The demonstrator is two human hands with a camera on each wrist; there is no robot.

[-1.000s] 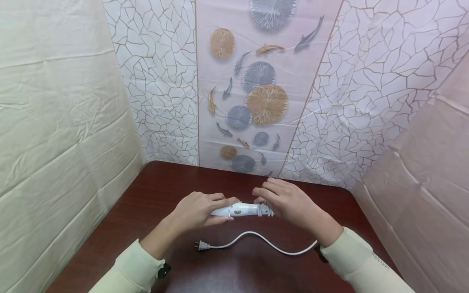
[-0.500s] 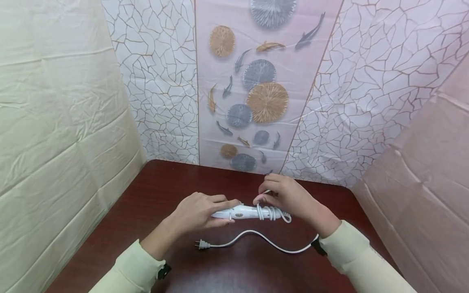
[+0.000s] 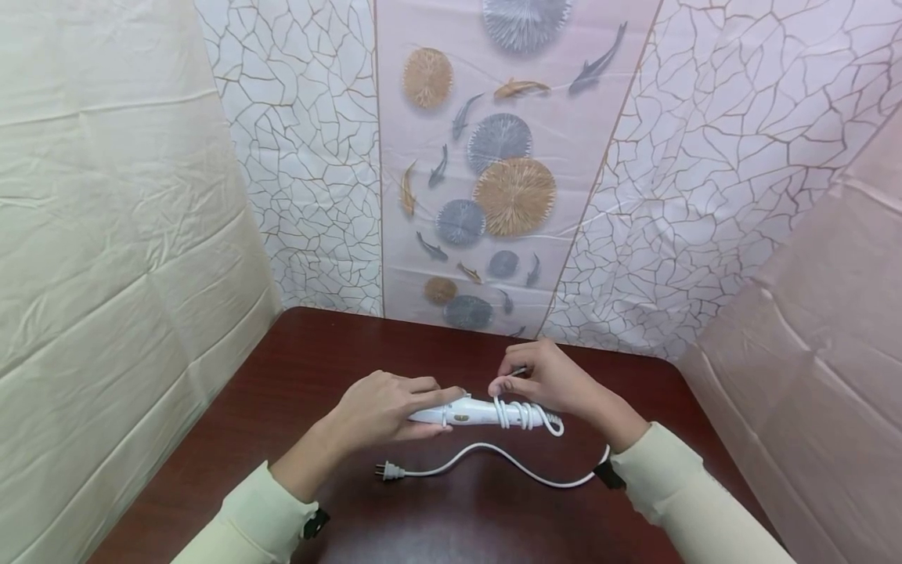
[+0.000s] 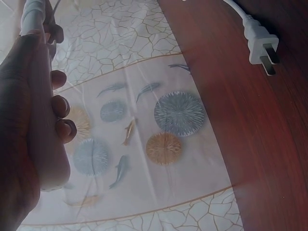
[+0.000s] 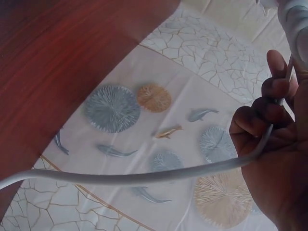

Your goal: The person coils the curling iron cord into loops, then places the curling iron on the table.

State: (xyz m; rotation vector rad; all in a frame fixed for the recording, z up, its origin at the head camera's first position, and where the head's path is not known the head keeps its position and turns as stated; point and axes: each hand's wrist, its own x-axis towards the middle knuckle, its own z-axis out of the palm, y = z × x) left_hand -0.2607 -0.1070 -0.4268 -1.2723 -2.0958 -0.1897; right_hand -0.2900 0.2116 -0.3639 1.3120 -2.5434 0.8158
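Note:
A white hair straightener [image 3: 475, 411] with a gold-brown switch lies crosswise in front of me in the head view. My left hand [image 3: 387, 403] grips its left part, fingers on the far side and thumb on the near side; its smooth rounded end [image 4: 48, 159] shows in the left wrist view. Several turns of white cord [image 3: 527, 415] wrap the handle at the right. Just above these turns my right hand [image 3: 553, 380] pinches the cord. In the right wrist view the cord [image 5: 144, 178] passes through the curled fingers and trails away left.
A two-pin plug [image 3: 390, 471] lies on the dark red table [image 3: 338, 345] at the near left. Its cord [image 3: 486, 446] curves right under the right wrist. Patterned cloth [image 3: 310, 157] hangs behind the table, with plain cloth at both sides.
The right hand has moved from over the handle's right end to just above it, drawing cord and uncovering the turns. It then dips slightly. The left hand keeps its hold.

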